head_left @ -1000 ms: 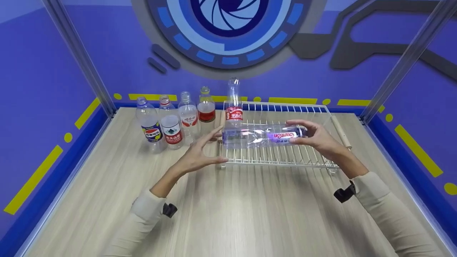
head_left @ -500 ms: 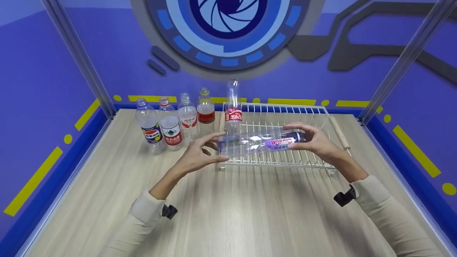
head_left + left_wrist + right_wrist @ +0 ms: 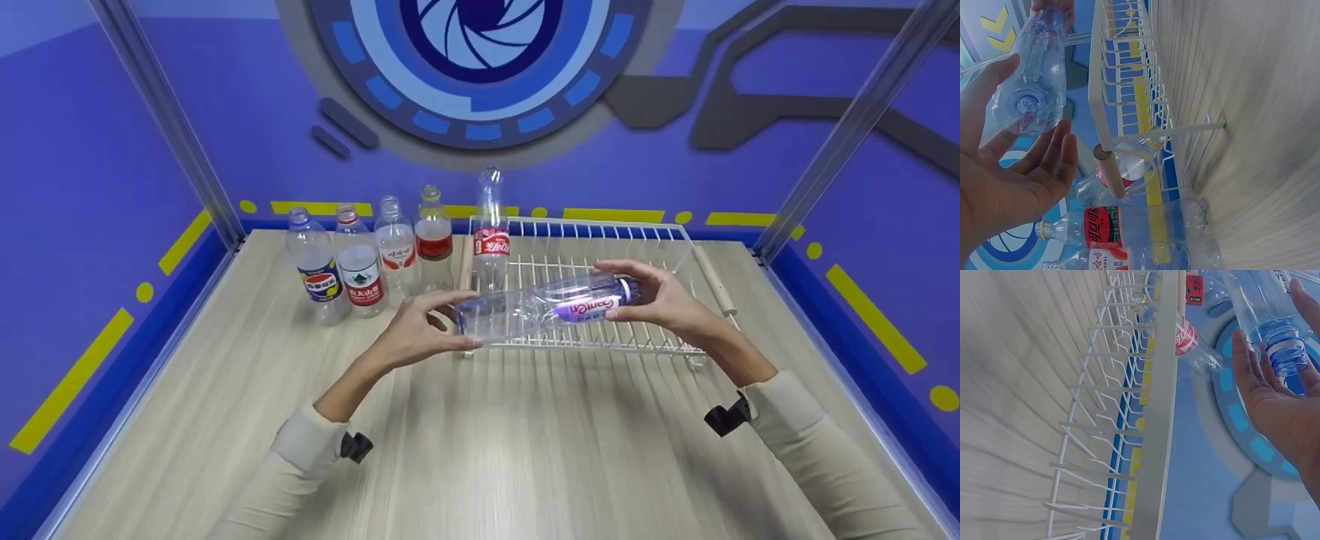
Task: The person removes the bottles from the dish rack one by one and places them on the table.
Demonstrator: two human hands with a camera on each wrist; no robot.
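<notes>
Four bottles [image 3: 361,274] stand upright on the table [image 3: 480,450] at far left. Next, the left hand [image 3: 420,330] curves thumb and fingers round the base of a clear bottle [image 3: 544,306], held sideways above the rack [image 3: 592,347]. Behind, a red-labelled bottle [image 3: 492,241] stands upside down in the rack's left end. The right hand [image 3: 664,300] grips the clear bottle's neck end.

The held bottle [image 3: 499,319] is clear with a bluish neck [image 3: 1286,354], its label [image 3: 589,309] purple and white. The upturned bottle [image 3: 491,206] wears a red label [image 3: 492,242] with white lettering. The rack [image 3: 1096,73] is white, its handles [image 3: 715,279] pale wood. The table [image 3: 495,465] shows beige wood grain; yellow dashes [image 3: 71,381] and dots [image 3: 145,292] pattern the violet-blue walls [image 3: 232,112].
</notes>
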